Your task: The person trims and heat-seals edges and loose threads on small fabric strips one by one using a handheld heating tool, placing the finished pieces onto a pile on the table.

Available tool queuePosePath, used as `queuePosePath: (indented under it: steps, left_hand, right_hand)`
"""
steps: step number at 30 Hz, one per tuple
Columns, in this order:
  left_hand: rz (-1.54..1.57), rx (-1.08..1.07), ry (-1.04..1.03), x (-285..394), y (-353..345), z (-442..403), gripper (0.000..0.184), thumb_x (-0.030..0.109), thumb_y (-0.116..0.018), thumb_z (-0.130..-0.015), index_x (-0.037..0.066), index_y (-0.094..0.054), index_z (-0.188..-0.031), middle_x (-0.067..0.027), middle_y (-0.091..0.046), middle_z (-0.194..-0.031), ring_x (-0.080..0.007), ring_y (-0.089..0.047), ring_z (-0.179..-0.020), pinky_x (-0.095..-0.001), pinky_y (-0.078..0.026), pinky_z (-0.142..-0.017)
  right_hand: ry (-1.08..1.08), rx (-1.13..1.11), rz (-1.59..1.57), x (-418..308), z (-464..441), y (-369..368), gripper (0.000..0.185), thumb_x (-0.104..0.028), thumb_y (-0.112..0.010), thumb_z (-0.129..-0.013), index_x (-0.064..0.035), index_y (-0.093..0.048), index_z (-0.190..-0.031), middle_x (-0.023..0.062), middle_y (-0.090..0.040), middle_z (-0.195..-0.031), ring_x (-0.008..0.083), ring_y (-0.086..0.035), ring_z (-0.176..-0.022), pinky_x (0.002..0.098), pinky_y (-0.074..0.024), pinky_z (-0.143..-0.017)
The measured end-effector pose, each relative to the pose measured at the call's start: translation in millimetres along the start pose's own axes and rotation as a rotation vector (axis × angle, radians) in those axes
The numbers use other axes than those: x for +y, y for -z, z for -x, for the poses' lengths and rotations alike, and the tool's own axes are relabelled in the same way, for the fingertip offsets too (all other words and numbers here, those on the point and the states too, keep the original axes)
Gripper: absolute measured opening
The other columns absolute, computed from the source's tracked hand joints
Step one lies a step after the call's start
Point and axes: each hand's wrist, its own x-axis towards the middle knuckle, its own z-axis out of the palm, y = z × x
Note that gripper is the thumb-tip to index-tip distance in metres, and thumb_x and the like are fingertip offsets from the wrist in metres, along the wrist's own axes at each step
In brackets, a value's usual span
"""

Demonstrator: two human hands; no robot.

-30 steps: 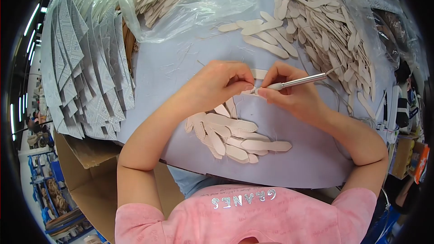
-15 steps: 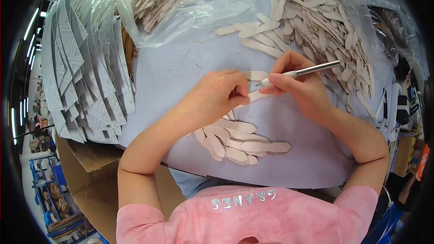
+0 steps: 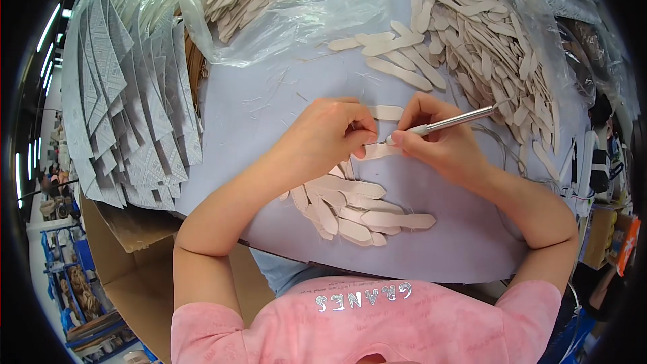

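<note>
My right hand (image 3: pixel 441 136) grips a pen-like tool (image 3: pixel 458 119) with a white grip and a silver barrel. Its tip points left, close to the fingertips of my left hand (image 3: pixel 337 131). The left thumb and fingers are pinched together; what lies between them is too small to make out. One cream strip (image 3: pixel 386 113) lies just above the tool tip, partly behind the left fingers. Another cream strip (image 3: pixel 379 152) is below the tip, spanning between both hands. Nearer my body lies a fanned pile of stitched cream strips (image 3: pixel 354 205), with loose thread ends showing.
A large heap of cream strips (image 3: pixel 495 47) spills from clear plastic at the right. More strips sit in a plastic bag (image 3: pixel 303 13) at the back. Grey patterned pieces (image 3: pixel 135 108) hang over the left side. Below the table's left edge is a cardboard box (image 3: pixel 135 283).
The tool tip has dipped slightly lower and left, nearer the left fingertips. My right hand has shifted down a little, and the tool's angle is steeper. My left hand stays nearly in place.
</note>
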Motion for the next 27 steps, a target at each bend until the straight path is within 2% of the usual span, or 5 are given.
queuePosePath:
  steps: [12, 17, 21, 24, 27]
  left_hand:
    - [0.094, -0.047, 0.030, -1, 2, -1, 0.011, 0.008, -0.063, -0.091, -0.003, -0.063, -0.090, -0.0098, -0.065, -0.081, -0.0150, -0.067, -0.067, -0.0300, -0.052, -0.055]
    - [0.092, 0.046, 0.046, 1, 15, 2, 0.009, 0.007, -0.063, -0.091, -0.002, -0.063, -0.091, -0.0096, -0.063, -0.083, -0.0158, -0.064, -0.064, -0.0320, -0.050, -0.056]
    - [-0.059, 0.140, -0.267, -8, 20, -1, 0.004, 0.002, -0.064, -0.090, 0.000, -0.063, -0.093, -0.0040, -0.059, -0.081, -0.0137, -0.060, -0.068, -0.0289, -0.049, -0.061]
    - [-0.186, 0.049, -0.455, -19, 1, -5, 0.007, 0.001, -0.065, -0.087, 0.000, -0.063, -0.093, -0.0071, -0.057, -0.085, -0.0204, -0.061, -0.072, -0.0332, -0.049, -0.065]
    - [-0.219, -0.022, -0.385, -14, 1, -9, 0.008, 0.002, -0.066, -0.087, 0.000, -0.062, -0.093, -0.0083, -0.057, -0.083, -0.0238, -0.061, -0.073, -0.0348, -0.048, -0.067]
  right_hand:
    - [0.058, 0.008, 0.164, -4, 1, -3, 0.016, -0.011, -0.072, -0.086, -0.0053, -0.057, -0.084, -0.0015, -0.058, -0.075, 0.0032, -0.052, -0.064, 0.0200, -0.0390, -0.056]
    - [0.026, 0.019, 0.007, 1, 0, -2, 0.017, -0.011, -0.072, -0.086, -0.0052, -0.057, -0.084, -0.0014, -0.057, -0.073, 0.0033, -0.053, -0.064, 0.0201, -0.0391, -0.056]
    - [0.020, 0.005, 0.051, -3, 0, -1, 0.016, -0.010, -0.072, -0.085, -0.0051, -0.057, -0.083, -0.0008, -0.057, -0.071, 0.0037, -0.053, -0.063, 0.0205, -0.0389, -0.055]
    - [0.014, -0.031, -0.013, 1, -1, 1, 0.016, -0.009, -0.071, -0.085, -0.0049, -0.056, -0.083, -0.0003, -0.057, -0.072, 0.0041, -0.053, -0.063, 0.0205, -0.0388, -0.054]
    - [0.027, -0.029, -0.006, 2, -2, 2, 0.015, -0.008, -0.071, -0.085, -0.0047, -0.056, -0.083, -0.0003, -0.057, -0.072, 0.0042, -0.053, -0.062, 0.0204, -0.0387, -0.054]
